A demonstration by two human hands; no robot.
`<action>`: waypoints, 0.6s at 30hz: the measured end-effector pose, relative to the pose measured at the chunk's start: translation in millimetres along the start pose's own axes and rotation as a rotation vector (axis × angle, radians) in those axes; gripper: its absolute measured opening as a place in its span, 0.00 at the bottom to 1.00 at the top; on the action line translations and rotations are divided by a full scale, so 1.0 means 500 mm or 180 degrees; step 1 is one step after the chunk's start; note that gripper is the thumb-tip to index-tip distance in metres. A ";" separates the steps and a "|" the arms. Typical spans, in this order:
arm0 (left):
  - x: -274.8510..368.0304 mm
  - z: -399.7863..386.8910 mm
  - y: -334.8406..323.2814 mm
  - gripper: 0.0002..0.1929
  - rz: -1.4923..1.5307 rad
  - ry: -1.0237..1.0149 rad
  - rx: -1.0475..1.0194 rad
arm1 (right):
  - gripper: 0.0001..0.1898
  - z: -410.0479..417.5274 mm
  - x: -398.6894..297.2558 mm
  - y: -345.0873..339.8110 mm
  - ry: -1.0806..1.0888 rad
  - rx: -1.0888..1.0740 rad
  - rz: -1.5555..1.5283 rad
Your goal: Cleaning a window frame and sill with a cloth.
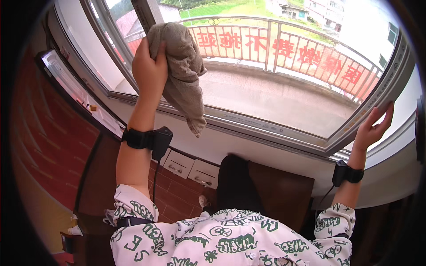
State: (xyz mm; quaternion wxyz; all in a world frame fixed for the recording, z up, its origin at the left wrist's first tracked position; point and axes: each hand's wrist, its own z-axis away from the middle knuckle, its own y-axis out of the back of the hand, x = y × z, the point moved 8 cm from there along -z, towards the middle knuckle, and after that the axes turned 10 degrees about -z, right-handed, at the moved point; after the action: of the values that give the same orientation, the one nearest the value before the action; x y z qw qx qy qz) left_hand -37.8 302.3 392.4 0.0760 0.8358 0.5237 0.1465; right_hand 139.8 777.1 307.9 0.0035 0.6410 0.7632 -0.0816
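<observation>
My left hand [149, 68] grips a bunched grey-brown cloth [183, 63], thumb and fingers pressed into its top. The cloth covers part of the upright window frame, and its lower end hangs down past the bottom rail. At the right, my right hand [371, 128] has its thumb and fingers at the outer edge of a grey metal window sash [382, 88], holding it there. The bottom rail [266, 124] of this sash runs across the middle of the view and bears printed writing.
Outside stands a metal balcony railing [271, 46] with a red-lettered banner [219, 41]. White drawers [178, 163] and a dark brown wooden surface [279, 189] lie below the sill. A lit case [80, 89] is at the left. Cables hang from both wrist straps.
</observation>
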 end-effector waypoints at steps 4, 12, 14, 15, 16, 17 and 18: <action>0.079 -0.026 -0.045 0.14 -0.0676 -0.0679 -0.0013 | 0.22 -0.008 -0.004 -0.002 -0.0024 0.0003 -0.0038; 0.139 0.209 -0.169 0.15 -0.0072 -0.0922 -0.1715 | 0.22 -0.006 -0.007 -0.007 0.0117 0.0009 -0.0085; 0.100 0.169 -0.119 0.15 -0.0037 -0.0792 -0.1301 | 0.22 -0.007 -0.016 -0.015 0.0065 -0.0002 -0.0114; 0.075 0.142 -0.117 0.14 -0.0229 -0.0622 -0.1321 | 0.22 -0.007 -0.016 -0.012 0.0140 0.0002 -0.0055; 0.046 0.103 -0.087 0.14 -0.0373 -0.0583 -0.0918 | 0.22 -0.005 -0.018 -0.012 0.0152 0.0021 -0.0056; 0.032 0.058 -0.052 0.16 -0.0443 -0.0453 -0.0478 | 0.22 -0.006 -0.017 -0.009 0.0169 0.0033 -0.0027; -0.002 0.006 -0.016 0.16 -0.0362 -0.0346 -0.0232 | 0.22 -0.004 -0.020 -0.010 0.0161 0.0052 -0.0046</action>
State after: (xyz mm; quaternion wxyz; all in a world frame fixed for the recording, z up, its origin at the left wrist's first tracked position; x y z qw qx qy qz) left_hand -44.3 304.9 387.1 0.1429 0.8080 0.5598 0.1153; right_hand 137.0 767.0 311.6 -0.0216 0.6373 0.7670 -0.0716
